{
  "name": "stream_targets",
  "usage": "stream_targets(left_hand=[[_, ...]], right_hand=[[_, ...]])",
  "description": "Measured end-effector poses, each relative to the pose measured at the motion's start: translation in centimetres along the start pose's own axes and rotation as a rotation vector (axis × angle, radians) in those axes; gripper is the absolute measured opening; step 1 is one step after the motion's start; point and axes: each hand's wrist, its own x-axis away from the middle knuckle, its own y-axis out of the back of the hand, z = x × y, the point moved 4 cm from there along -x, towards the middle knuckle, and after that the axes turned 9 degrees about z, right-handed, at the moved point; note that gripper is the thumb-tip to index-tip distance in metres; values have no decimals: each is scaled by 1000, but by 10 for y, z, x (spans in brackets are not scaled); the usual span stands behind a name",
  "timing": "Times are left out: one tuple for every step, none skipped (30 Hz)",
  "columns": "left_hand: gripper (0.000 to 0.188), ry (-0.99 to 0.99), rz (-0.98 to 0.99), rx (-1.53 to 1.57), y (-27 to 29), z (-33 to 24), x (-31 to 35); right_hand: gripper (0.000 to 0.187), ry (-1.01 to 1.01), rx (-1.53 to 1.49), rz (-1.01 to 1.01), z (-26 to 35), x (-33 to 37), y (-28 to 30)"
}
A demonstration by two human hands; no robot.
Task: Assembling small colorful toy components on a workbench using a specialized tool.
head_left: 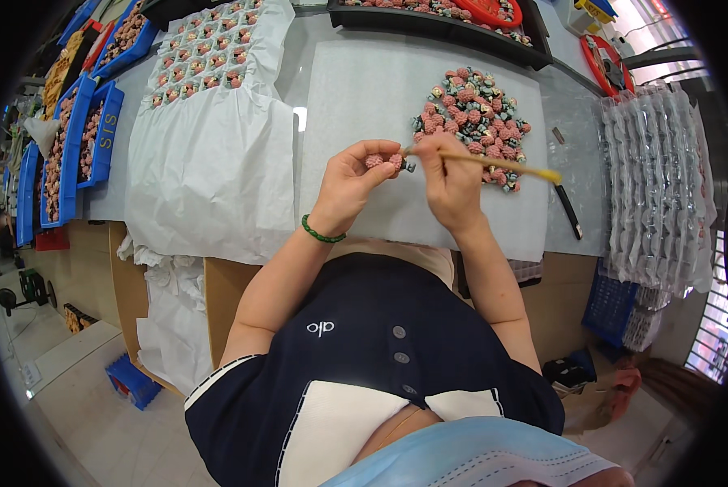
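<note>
My left hand is closed on a pair of small pink, knobbly figurines with dark grey-green parts, held up over the white sheet. In my right hand is a slim paintbrush-like tool, its tan handle tipped yellow and pointing right. The tool's working end meets the figurines at my left fingertips; its exact tip is too small to make out. Just beyond my right hand lies a heap of similar figurines, pink, grey-green and gold.
At the left, a clear tray holds rows of figurines on white paper. A black tray stands at the back; blue bins are far left. Stacked clear trays and a black pen-like tool are to the right.
</note>
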Motion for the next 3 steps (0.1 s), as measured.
stream_targets(left_hand=[[25, -10, -8, -5, 1, 1, 0], [26, -20, -17, -11, 2, 1, -1], [26, -20, -17, -11, 1, 1, -1]], right_hand=[[19, 85, -3, 44, 5, 4, -3], [18, 60, -94, 104, 6, 9, -3], [20, 15, -181, 208, 4, 12, -1]])
